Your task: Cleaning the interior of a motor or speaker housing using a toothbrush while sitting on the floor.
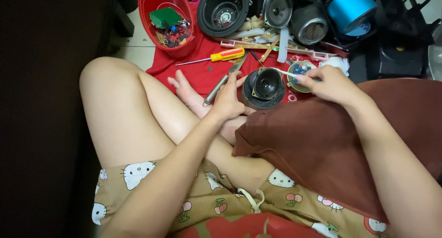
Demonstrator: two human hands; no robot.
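Left hand (229, 99) was curled around a slim metal-handled tool (224, 81), grey shaft running diagonally up toward the red cloth (202, 58), tip end near the yellow-and-red screwdriver (221, 56); fingers wrapped, thumb side resting against the speaker housing. Right hand (328, 84) was pinching a thin white stick (285, 73) between thumb and forefinger, its free end pointing left over the small speaker unit (264, 88). That unit sat on the cloth between both hands, just above the person's bare foot (189, 93): round dark cylindrical shell, open top facing up, black cone driver inside with a square metal frame around it, rim slightly scuffed. Just right of it, touching or nearly so, lay a round circuit board (299, 72) with a blue component, partly hidden under the right fingers. A brown cushion (317, 146) lay across the lap under the right forearm. Behind: red plastic basket (169, 19) with a green board and loose parts, a larger black speaker shell (223, 10), a grey cone driver (277, 9), a blue cylindrical speaker (350, 7), and wooden and white plastic strips scattered along the cloth's far edge.
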